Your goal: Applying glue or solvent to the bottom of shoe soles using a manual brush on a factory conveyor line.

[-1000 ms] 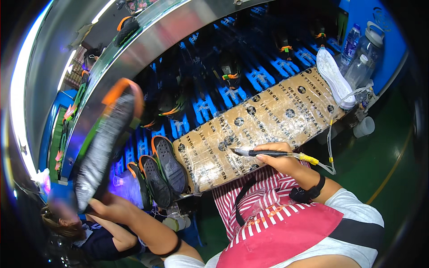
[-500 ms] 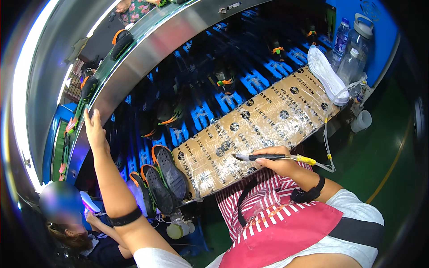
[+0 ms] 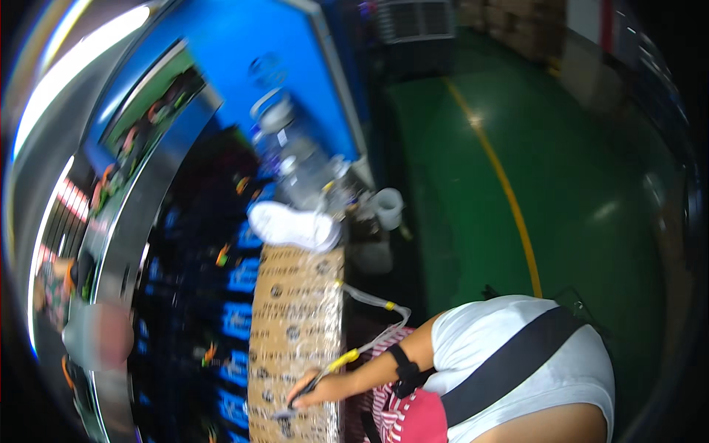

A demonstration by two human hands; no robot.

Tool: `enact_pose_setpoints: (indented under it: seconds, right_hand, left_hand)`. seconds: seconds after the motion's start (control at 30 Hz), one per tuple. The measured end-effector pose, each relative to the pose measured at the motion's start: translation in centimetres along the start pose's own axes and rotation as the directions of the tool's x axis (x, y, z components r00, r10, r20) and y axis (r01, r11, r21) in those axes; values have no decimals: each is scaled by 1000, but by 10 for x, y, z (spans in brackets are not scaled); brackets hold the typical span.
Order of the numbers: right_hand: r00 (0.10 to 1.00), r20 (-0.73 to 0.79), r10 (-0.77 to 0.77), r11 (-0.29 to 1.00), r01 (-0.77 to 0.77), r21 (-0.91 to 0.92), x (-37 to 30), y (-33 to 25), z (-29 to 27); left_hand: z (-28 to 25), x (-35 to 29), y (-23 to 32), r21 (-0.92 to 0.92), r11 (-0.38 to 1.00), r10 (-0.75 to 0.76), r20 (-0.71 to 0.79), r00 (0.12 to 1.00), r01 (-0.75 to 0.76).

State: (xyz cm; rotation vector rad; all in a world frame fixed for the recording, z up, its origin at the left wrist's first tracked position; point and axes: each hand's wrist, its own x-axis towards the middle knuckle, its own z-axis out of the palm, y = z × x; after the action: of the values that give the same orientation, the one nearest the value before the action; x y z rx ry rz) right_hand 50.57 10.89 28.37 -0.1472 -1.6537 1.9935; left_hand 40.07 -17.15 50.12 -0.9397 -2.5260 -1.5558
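My right hand (image 3: 329,390) is closed round a thin dark-handled brush (image 3: 306,391), low over the cardboard-covered ledge (image 3: 289,314). The brush tip is blurred and points toward the cardboard; I cannot tell whether it touches. A clear tube (image 3: 401,317) with a yellow sleeve (image 3: 343,361) runs from the brush's back end toward the far end of the ledge. At that far end lies a white shoe sole (image 3: 295,227), well away from my hand. My left hand is out of the picture.
Beyond the sole stand a large clear bottle (image 3: 275,114), a smaller bottle (image 3: 306,181) and a white cup (image 3: 388,208). Blue racks (image 3: 238,323) with dark, orange-trimmed shoes run along the ledge's left. A green floor (image 3: 473,221) spreads at right. Another person's head (image 3: 100,336) is at left.
The whole view has swung to the right and blurred. My left hand and the dark clogs by the ledge's near end have left the picture. My right hand still grips the brush.
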Motion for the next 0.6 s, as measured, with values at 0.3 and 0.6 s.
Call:
enact_pose_setpoints:
  seconds: [0.3, 0.6]
  right_hand:
    - [1000, 12, 16, 998, -17, 67, -9, -40, -5]
    - [994, -5, -106, 988, 105, -110, -13, -33, 4]
  left_hand:
    - [111, -50, -14, -394, 908, -14, 309, 951, 142]
    - [164, -119, -39, -578, 694, -113, 501, 858, 429]
